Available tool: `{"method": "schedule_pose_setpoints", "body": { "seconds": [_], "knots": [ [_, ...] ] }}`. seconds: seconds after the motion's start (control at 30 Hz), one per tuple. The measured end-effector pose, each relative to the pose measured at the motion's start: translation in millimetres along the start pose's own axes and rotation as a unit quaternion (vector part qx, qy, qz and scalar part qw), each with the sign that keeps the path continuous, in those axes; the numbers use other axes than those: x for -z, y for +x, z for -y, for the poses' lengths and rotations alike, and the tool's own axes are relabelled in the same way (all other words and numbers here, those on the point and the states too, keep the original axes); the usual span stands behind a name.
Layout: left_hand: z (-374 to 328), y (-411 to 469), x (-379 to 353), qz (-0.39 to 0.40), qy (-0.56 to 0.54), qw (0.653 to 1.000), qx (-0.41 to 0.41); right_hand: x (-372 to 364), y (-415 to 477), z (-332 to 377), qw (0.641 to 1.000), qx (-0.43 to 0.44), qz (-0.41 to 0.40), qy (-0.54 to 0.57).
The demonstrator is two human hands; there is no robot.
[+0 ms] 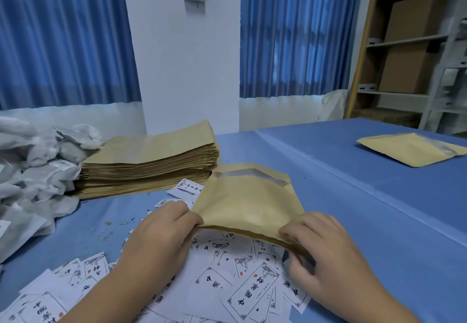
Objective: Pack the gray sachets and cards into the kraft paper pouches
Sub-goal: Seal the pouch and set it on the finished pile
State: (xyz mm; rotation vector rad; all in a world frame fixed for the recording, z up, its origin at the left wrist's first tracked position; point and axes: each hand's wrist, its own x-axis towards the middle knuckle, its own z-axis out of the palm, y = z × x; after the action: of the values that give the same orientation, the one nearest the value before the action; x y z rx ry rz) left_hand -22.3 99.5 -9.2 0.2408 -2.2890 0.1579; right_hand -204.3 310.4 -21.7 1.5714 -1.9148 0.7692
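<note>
Far left, a heap of soft gray sachets (38, 171) lies on the blue-covered worktop (379, 209), cut off by the frame edge, so its extent cannot be judged. Just beside it stands a tall stack of flat tan kraft paper pouches (151, 163), unused. Nearer the person, the left hand (161, 236) pinches the near left corner of a single tan kraft paper pouch (247, 203), fingers curled over its edge. This pouch is held low above a loose spread of white printed paper cards (252, 287), its far end resting toward the stack. The right hand (321, 252) grasps the near right edge, fingers bent down onto the paper and thumb hidden beneath. The pouch bulges, which suggests it is already loaded, but its contents are not visible, and it cannot be told whether the dark near edge is the mouth or the base fold. Assessment: one pouch is in hand, being either spread for loading or pressed shut. The next move calls for confirming a sachet and a card are inside, then closing it. Far right, well apart, lies a filled tan pouch (412, 148), partly cropped. Behind it stands a shelving unit with brown cardboard boxes (409, 44).
</note>
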Motion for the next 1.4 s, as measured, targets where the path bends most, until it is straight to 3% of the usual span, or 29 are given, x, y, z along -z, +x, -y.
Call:
{"method": "schedule_pose_setpoints", "body": {
  "seconds": [0.07,0.33,0.57,0.83,1.07,1.4],
  "knots": [
    [2,0,1,-0.006,-0.001,1.000,0.010,-2,-1,-3,1.000,0.000,0.023,-0.009],
    [0,-1,5,0.028,0.030,0.999,-0.006,-5,-3,-5,0.999,-0.001,-0.046,0.002],
    [3,2,-2,0.011,0.032,0.999,-0.010,-3,-4,-6,0.999,-0.049,-0.022,0.000],
    [3,2,-2,0.024,0.083,0.996,-0.025,-8,2,-1,0.999,0.014,0.003,-0.040],
    [-29,23,-12,0.066,0.106,0.989,-0.085,-8,3,-2,0.998,-0.010,-0.023,-0.050],
    [-37,21,-13,0.119,0.086,0.987,-0.059,-12,4,5,0.996,0.026,-0.007,-0.091]
  ]
}}
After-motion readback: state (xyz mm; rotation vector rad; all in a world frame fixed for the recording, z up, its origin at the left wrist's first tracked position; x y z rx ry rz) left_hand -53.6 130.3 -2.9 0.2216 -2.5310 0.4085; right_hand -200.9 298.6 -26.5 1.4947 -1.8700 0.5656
